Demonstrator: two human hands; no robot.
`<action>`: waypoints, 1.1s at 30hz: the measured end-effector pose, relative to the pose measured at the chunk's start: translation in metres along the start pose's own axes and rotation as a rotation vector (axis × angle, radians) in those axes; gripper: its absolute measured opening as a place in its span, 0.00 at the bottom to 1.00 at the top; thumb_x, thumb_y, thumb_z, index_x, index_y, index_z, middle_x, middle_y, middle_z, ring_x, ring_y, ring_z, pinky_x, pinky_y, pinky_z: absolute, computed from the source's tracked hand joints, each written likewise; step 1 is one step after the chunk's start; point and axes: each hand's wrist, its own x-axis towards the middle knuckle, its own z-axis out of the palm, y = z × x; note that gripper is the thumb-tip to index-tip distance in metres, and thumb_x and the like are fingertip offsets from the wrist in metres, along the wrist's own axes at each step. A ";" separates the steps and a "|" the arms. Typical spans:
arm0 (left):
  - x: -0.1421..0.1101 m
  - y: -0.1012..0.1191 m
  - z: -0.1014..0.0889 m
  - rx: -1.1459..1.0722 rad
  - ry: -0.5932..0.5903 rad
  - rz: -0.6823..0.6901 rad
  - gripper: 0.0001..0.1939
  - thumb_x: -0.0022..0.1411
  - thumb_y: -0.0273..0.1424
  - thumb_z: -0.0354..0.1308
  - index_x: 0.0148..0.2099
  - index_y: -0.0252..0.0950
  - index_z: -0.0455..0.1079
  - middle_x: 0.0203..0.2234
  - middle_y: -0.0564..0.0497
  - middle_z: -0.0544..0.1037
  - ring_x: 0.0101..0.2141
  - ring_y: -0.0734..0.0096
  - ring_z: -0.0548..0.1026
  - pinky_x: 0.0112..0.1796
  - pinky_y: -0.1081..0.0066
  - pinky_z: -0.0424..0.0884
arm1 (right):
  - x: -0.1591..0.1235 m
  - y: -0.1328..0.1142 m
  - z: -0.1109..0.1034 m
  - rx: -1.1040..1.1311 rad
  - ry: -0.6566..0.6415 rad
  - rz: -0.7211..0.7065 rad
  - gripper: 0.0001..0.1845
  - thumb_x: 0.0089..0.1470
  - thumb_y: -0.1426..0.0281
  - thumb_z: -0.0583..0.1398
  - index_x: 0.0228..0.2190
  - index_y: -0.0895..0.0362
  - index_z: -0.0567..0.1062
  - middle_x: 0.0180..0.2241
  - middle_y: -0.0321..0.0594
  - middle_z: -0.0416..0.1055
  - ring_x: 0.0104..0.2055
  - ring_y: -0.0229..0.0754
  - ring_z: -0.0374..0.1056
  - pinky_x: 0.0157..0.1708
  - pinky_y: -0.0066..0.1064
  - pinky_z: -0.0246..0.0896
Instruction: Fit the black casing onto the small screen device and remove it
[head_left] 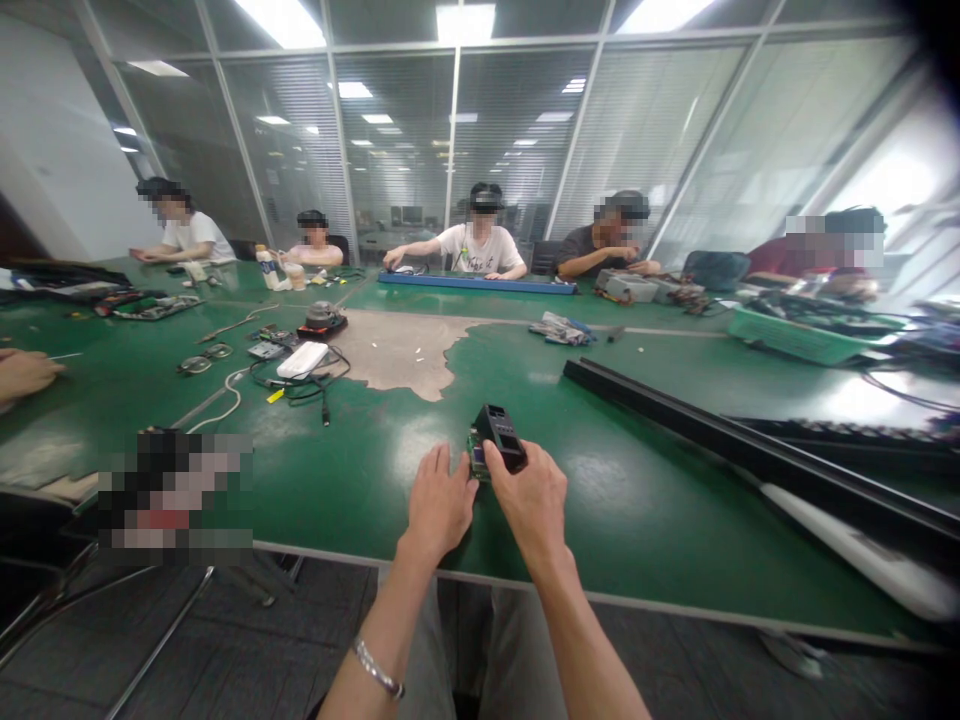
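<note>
A black plastic housing with rectangular openings [501, 428] stands tilted on the green table, just in front of me. Along its left side shows the edge of a green circuit board [475, 455]. My right hand [534, 495] is closed round the near right part of the housing, its thumb lying over the top. My left hand [441, 500] rests on the table at the left of it, fingers stretched forward, with the thumb and index fingertip against or very near the board's edge. The underside of the housing is hidden.
A long black rail [675, 420] lies on the right, near a green basket of parts [810, 335]. A white box [302, 359] with cables sits left of a worn patch [405, 350]. Another person's hand [28, 377] is at far left; several people sit opposite.
</note>
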 end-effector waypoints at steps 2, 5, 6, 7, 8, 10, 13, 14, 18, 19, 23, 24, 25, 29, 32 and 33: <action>0.000 0.000 0.000 0.000 -0.002 -0.001 0.24 0.71 0.39 0.44 0.65 0.36 0.60 0.63 0.39 0.62 0.64 0.52 0.56 0.62 0.51 0.55 | 0.000 -0.002 0.004 -0.025 -0.021 0.022 0.23 0.57 0.50 0.56 0.36 0.58 0.74 0.34 0.47 0.75 0.39 0.49 0.70 0.40 0.35 0.58; 0.000 0.000 -0.001 0.003 -0.002 -0.004 0.24 0.71 0.39 0.44 0.65 0.36 0.60 0.63 0.38 0.62 0.64 0.52 0.57 0.62 0.51 0.55 | -0.001 -0.005 0.009 -0.070 -0.046 0.053 0.24 0.56 0.50 0.56 0.36 0.59 0.73 0.34 0.48 0.75 0.38 0.50 0.70 0.39 0.34 0.58; 0.000 0.000 -0.001 0.003 -0.001 -0.005 0.24 0.71 0.38 0.44 0.65 0.35 0.60 0.63 0.38 0.62 0.64 0.52 0.57 0.62 0.52 0.55 | 0.000 -0.006 0.011 -0.084 -0.054 0.059 0.23 0.57 0.50 0.56 0.36 0.59 0.73 0.34 0.48 0.75 0.38 0.50 0.71 0.39 0.34 0.58; 0.000 0.000 -0.001 0.004 -0.002 -0.005 0.24 0.71 0.38 0.43 0.65 0.35 0.59 0.63 0.37 0.62 0.64 0.52 0.57 0.62 0.52 0.55 | 0.000 -0.008 0.011 -0.096 -0.064 0.065 0.23 0.57 0.50 0.55 0.36 0.58 0.73 0.34 0.48 0.75 0.38 0.50 0.71 0.38 0.34 0.58; 0.000 0.000 -0.001 0.004 -0.003 -0.004 0.25 0.71 0.38 0.43 0.65 0.35 0.59 0.63 0.37 0.62 0.64 0.52 0.58 0.62 0.52 0.55 | 0.000 -0.010 0.012 -0.106 -0.076 0.068 0.23 0.57 0.51 0.55 0.36 0.58 0.73 0.34 0.48 0.75 0.38 0.50 0.71 0.38 0.34 0.58; 0.000 0.000 -0.001 0.005 -0.005 0.001 0.25 0.71 0.37 0.43 0.66 0.35 0.57 0.63 0.36 0.62 0.64 0.52 0.58 0.61 0.52 0.55 | 0.001 -0.014 0.013 -0.128 -0.107 0.071 0.22 0.57 0.51 0.55 0.36 0.58 0.73 0.34 0.48 0.75 0.38 0.49 0.71 0.37 0.34 0.58; 0.000 -0.001 0.000 0.007 -0.009 0.006 0.26 0.70 0.34 0.44 0.68 0.36 0.54 0.63 0.36 0.61 0.64 0.52 0.57 0.62 0.52 0.55 | 0.000 -0.019 0.014 -0.178 -0.161 0.078 0.21 0.57 0.52 0.55 0.36 0.58 0.72 0.34 0.48 0.74 0.38 0.49 0.72 0.37 0.34 0.58; 0.000 -0.002 0.001 0.006 -0.013 0.008 0.26 0.69 0.33 0.44 0.68 0.36 0.55 0.64 0.36 0.61 0.64 0.53 0.57 0.62 0.53 0.54 | -0.002 -0.020 0.015 -0.199 -0.177 0.085 0.21 0.57 0.52 0.55 0.35 0.58 0.72 0.34 0.49 0.74 0.38 0.49 0.72 0.37 0.34 0.59; 0.001 -0.003 0.003 -0.015 -0.032 0.018 0.27 0.66 0.32 0.46 0.66 0.33 0.57 0.64 0.37 0.60 0.65 0.53 0.55 0.63 0.53 0.52 | -0.010 -0.016 0.020 -0.255 -0.221 0.109 0.22 0.57 0.51 0.54 0.35 0.59 0.72 0.34 0.49 0.74 0.37 0.49 0.73 0.37 0.34 0.60; 0.001 -0.003 0.004 -0.023 -0.030 0.006 0.28 0.65 0.32 0.46 0.66 0.31 0.56 0.65 0.37 0.59 0.65 0.53 0.55 0.63 0.53 0.52 | -0.012 -0.015 0.022 -0.261 -0.226 0.109 0.23 0.57 0.51 0.54 0.35 0.59 0.72 0.34 0.49 0.74 0.37 0.49 0.73 0.37 0.34 0.60; 0.001 -0.002 0.002 -0.063 -0.045 -0.035 0.35 0.61 0.35 0.49 0.67 0.23 0.52 0.66 0.34 0.56 0.66 0.51 0.52 0.64 0.56 0.49 | -0.015 -0.012 0.025 -0.293 -0.245 0.119 0.23 0.57 0.50 0.54 0.36 0.58 0.71 0.35 0.48 0.74 0.37 0.50 0.73 0.36 0.36 0.62; 0.001 -0.002 0.002 -0.071 -0.055 -0.030 0.36 0.60 0.35 0.50 0.67 0.22 0.52 0.66 0.34 0.55 0.66 0.51 0.51 0.64 0.56 0.48 | -0.015 -0.012 0.024 -0.305 -0.250 0.131 0.23 0.57 0.50 0.54 0.36 0.58 0.71 0.36 0.48 0.74 0.36 0.50 0.73 0.36 0.36 0.62; 0.001 -0.002 0.001 -0.077 -0.064 -0.024 0.37 0.59 0.36 0.51 0.67 0.23 0.52 0.66 0.34 0.55 0.66 0.50 0.50 0.65 0.56 0.48 | -0.014 -0.013 0.024 -0.317 -0.257 0.146 0.23 0.56 0.50 0.54 0.36 0.58 0.71 0.36 0.48 0.74 0.36 0.50 0.74 0.36 0.36 0.62; 0.001 -0.003 0.001 -0.084 -0.076 -0.010 0.37 0.58 0.36 0.52 0.67 0.25 0.53 0.66 0.36 0.56 0.67 0.51 0.49 0.65 0.53 0.47 | -0.009 -0.019 0.019 -0.340 -0.302 0.136 0.24 0.55 0.50 0.55 0.39 0.59 0.71 0.38 0.50 0.73 0.39 0.51 0.73 0.38 0.37 0.63; 0.002 -0.004 0.002 -0.075 -0.092 0.014 0.37 0.58 0.36 0.52 0.66 0.24 0.54 0.65 0.35 0.57 0.67 0.52 0.49 0.65 0.54 0.45 | -0.007 -0.023 0.017 -0.329 -0.291 0.095 0.29 0.57 0.49 0.54 0.46 0.60 0.69 0.40 0.53 0.72 0.41 0.52 0.73 0.38 0.37 0.62; 0.002 -0.005 0.003 -0.074 -0.095 0.017 0.36 0.58 0.36 0.51 0.66 0.24 0.54 0.65 0.35 0.58 0.67 0.52 0.48 0.65 0.55 0.45 | -0.006 -0.024 0.017 -0.329 -0.281 0.090 0.30 0.57 0.49 0.53 0.49 0.60 0.67 0.41 0.53 0.72 0.41 0.52 0.73 0.37 0.37 0.62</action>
